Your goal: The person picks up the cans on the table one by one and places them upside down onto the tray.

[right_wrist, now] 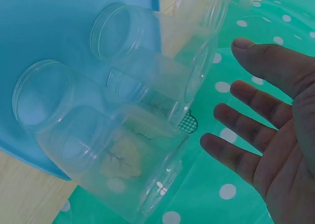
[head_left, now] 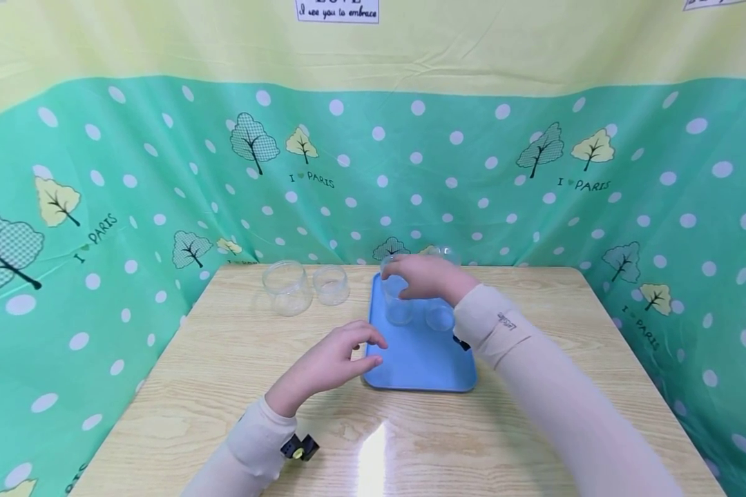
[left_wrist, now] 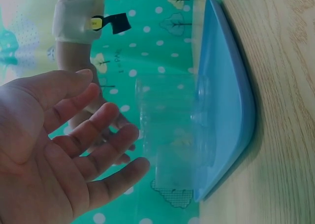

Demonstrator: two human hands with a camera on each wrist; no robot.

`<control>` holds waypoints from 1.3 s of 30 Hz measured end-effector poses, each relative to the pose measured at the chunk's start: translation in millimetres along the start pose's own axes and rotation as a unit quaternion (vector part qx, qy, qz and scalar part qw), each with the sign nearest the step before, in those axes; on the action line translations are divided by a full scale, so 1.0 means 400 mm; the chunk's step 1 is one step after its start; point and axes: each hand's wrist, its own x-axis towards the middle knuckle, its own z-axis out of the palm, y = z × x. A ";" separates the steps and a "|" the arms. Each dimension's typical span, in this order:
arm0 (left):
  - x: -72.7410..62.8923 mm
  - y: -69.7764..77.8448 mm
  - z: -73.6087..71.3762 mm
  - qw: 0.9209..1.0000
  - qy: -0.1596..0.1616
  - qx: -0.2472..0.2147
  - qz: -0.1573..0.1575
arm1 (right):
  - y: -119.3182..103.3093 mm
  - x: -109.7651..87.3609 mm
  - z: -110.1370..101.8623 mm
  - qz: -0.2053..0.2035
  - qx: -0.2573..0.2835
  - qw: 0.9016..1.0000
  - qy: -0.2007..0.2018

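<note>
Several clear, open-topped plastic jars stand on a blue tray (head_left: 419, 362). My right hand (head_left: 432, 276) reaches over them, close to the rim of a tall jar (head_left: 400, 312) on the tray's left side. In the right wrist view its fingers are spread apart, with a visible gap to the jars (right_wrist: 115, 140). My left hand (head_left: 331, 355) hovers by the tray's near left edge, fingers relaxed and holding nothing. From the left wrist view, the jars (left_wrist: 172, 98) on the tray lie beyond its fingertips. The right forearm and hand partly hide the jars at the back in the head view.
Left of the tray, a wide clear jar (head_left: 290, 293) and a smaller, shorter one (head_left: 331, 288) stand on the wooden table (head_left: 224, 373). A green polka-dot curtain (head_left: 373, 172) closes off the back and both sides.
</note>
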 end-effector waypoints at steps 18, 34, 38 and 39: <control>0.002 -0.004 0.006 1.000 -0.002 -0.011 -0.003 | 0.009 -0.070 0.002 -0.055 -0.042 0.994 0.088; 0.002 -0.004 0.007 1.000 0.000 -0.003 -0.003 | 0.021 -0.159 0.021 -0.052 -0.021 0.991 0.123; 0.003 -0.003 0.007 1.000 0.000 -0.002 -0.003 | 0.024 -0.182 0.023 -0.054 -0.025 0.989 0.138; 0.003 -0.003 0.008 1.000 0.000 -0.002 -0.004 | 0.026 -0.188 0.024 -0.056 -0.025 0.988 0.144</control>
